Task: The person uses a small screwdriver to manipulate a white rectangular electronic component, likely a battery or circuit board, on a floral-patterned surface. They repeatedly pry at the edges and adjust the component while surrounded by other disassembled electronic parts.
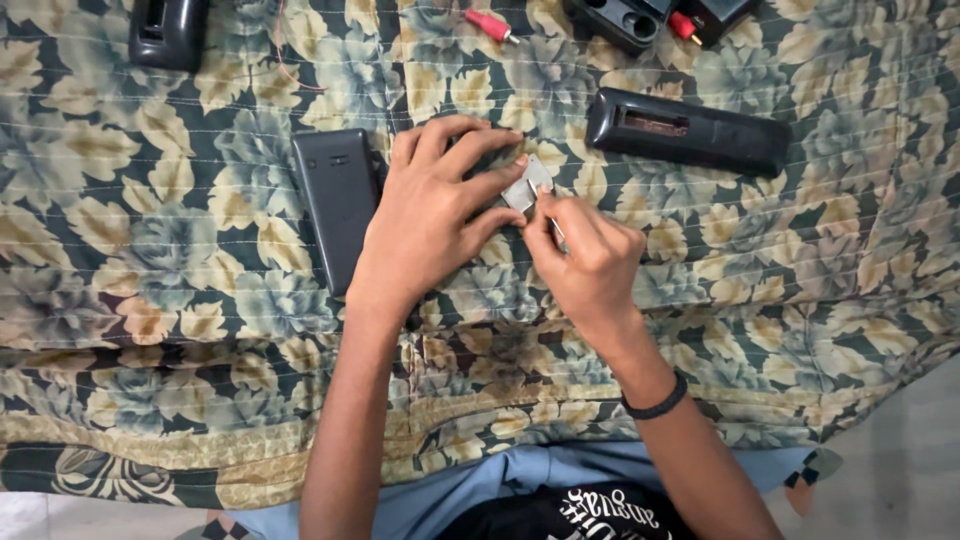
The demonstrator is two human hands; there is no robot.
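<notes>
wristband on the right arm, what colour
Black: a thin plain wristband just behind the right hand, clearest in the head view.

This looks like a home. A soft flowered quilt (150, 300) lies under both hands, like on a bed, with black remote controls (686, 131) just beyond the hands.
</notes>
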